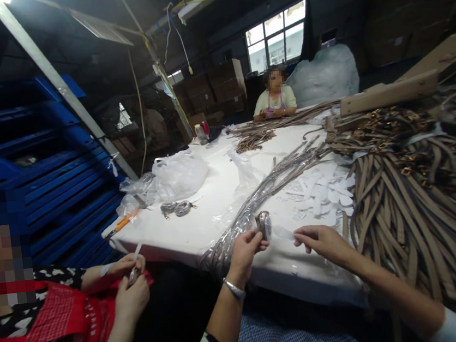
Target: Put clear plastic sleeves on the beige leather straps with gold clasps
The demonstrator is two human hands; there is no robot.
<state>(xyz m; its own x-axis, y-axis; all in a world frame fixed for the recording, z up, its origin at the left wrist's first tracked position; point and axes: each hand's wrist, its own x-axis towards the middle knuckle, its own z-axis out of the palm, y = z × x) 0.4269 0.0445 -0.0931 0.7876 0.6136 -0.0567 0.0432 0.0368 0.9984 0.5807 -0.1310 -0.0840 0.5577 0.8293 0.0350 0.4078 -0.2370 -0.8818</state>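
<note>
My left hand [243, 254], a metal bangle on its wrist, grips a coiled strap [264, 225] that looks wrapped in clear plastic. To its right, my right hand [321, 243] pinches a thin white strip [283, 233] between thumb and fingers. The strip reaches toward the coil; whether they touch I cannot tell. Under and behind my hands, long plastic-covered straps [251, 198] run across the white table [181, 228]. Loose white paper tags [321, 190] lie scattered beyond my right hand.
Brown straps with gold buckles [391, 196] are heaped on the right. At the left, a co-worker's hands [132, 283] hold a small coil and white strip. Two coiled straps [178, 208], a plastic bag [181, 173] and an orange-handled tool [124, 221] lie on the table. Another person [274, 100] sits opposite.
</note>
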